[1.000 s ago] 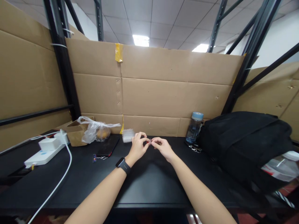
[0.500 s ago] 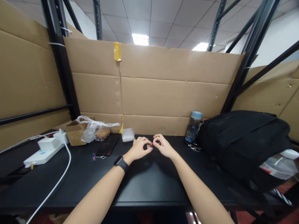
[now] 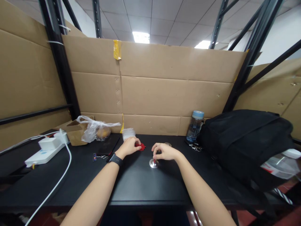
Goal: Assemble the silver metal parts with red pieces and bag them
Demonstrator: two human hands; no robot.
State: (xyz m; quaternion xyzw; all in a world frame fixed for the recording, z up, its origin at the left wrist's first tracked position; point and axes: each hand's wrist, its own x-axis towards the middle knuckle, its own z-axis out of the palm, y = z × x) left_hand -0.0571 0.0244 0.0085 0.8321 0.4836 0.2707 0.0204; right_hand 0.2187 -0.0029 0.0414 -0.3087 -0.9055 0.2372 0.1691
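Note:
My left hand (image 3: 129,146), with a dark watch on the wrist, reaches to a small heap of thin red pieces (image 3: 142,146). Its thumb and fingers are closed at the edge of the heap; which piece they pinch is too small to tell. My right hand (image 3: 166,151) pinches a small red piece (image 3: 154,160) between thumb and fingers, just over a shiny silver disc (image 3: 153,164) lying on the black table (image 3: 141,188). Part of another round item (image 3: 168,144) shows behind the right hand.
At left stand a white power strip (image 3: 39,158), a paper bag (image 3: 76,133), a knotted plastic bag (image 3: 94,131) and a dark phone-like slab (image 3: 107,146). Behind the left hand is a clear plastic stack (image 3: 128,133). A bottle (image 3: 194,127) and black backpack (image 3: 242,144) occupy the right.
My hands have moved apart from their shared spot. The left has shifted left to the red heap, now visible; the right has come lower and nearer, over the silver disc on the table.

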